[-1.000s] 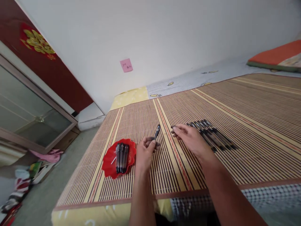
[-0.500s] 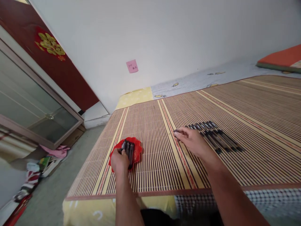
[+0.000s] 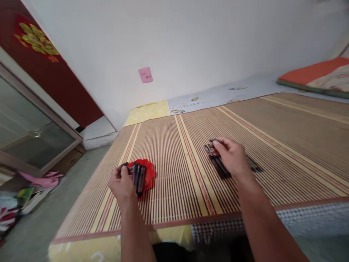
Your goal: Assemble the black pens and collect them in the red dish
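The left hand [image 3: 121,183] is loosely curled at the left rim of the red scalloped plastic plate [image 3: 149,174], its fingertips against the bundle of dark pens [image 3: 139,175] lying on it; the blur hides whether it grips one. The right hand [image 3: 231,157] rests palm-down, fingers bent, on the row of dark pens [image 3: 220,169] on the striped bamboo mat [image 3: 174,145]; I cannot tell whether it has a grip.

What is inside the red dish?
Several dark pens lie side by side in the dish. The left hand covers the dish's left edge, so anything lying there is hidden.
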A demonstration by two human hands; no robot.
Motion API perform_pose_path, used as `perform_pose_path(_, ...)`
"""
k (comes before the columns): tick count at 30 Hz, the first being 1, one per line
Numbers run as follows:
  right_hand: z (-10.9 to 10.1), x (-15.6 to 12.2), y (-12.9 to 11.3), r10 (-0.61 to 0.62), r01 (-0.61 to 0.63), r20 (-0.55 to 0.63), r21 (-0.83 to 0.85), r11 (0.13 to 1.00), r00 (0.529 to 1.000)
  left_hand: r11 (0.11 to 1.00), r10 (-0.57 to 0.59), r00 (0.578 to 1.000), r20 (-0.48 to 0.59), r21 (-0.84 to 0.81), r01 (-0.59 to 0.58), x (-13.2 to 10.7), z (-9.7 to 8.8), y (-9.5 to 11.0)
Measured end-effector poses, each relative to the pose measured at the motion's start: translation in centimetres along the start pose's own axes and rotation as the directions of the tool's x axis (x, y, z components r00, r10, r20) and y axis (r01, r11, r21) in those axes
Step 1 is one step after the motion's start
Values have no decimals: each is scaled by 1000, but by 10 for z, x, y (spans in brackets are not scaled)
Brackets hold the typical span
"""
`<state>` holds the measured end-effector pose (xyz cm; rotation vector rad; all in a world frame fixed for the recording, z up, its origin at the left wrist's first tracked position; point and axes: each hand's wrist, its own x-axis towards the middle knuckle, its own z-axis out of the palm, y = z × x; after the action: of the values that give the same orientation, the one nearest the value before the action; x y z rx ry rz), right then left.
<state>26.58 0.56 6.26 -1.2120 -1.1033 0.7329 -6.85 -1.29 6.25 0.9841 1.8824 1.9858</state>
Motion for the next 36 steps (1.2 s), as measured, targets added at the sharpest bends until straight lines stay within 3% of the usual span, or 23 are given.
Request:
perform_pose_path(4, -25, 5, -1, 5, -9, -124, -30, 1000, 992, 935, -173, 976, 134, -290, 206, -11, 20, 12)
perform_pose_path(8, -42, 6, 5, -16, 13, -9, -312, 950, 1000, 837, -273, 917, 291, -398, 375, -23, 38, 11)
perform_pose_path(10, -46, 6, 9, -15, 64, 102, -499, 864, 995, 824, -296, 891, 343, -380, 420, -27, 44, 8)
perform_pose_path(13, -45, 4, 12, 109, 96, 233, -721, 686, 966, 825, -311, 863, 398, -337, 453, -31, 53, 3)
perform_pose_path(16, -39, 2, 13, 260, 98, 273, -840, 533, 926, 815, -314, 834, 454, -322, 482, -35, 59, 0)
perform_pose_path(18, -34, 0, 15, 299, 101, 274, -868, 487, 914, 808, -311, 813, 492, -314, 499, -38, 62, -1)
perform_pose_path(24, -20, -8, 20, 346, 102, 268, -896, 431, 899, 818, -311, 761, 569, -247, 520, -49, 69, 0)
perform_pose_path(30, -16, -9, 11, 333, 136, 308, -881, 453, 891, 842, -298, 759, 579, -215, 495, -54, 73, -1)
perform_pose_path(34, -20, -4, 11, 308, 106, 258, -894, 435, 916, 914, -228, 758, 611, -133, 383, -63, 79, -2)
perform_pose_path(36, -15, -6, 13, 316, 103, 259, -894, 436, 913, 957, -161, 715, 680, -71, 282, -72, 86, -3)
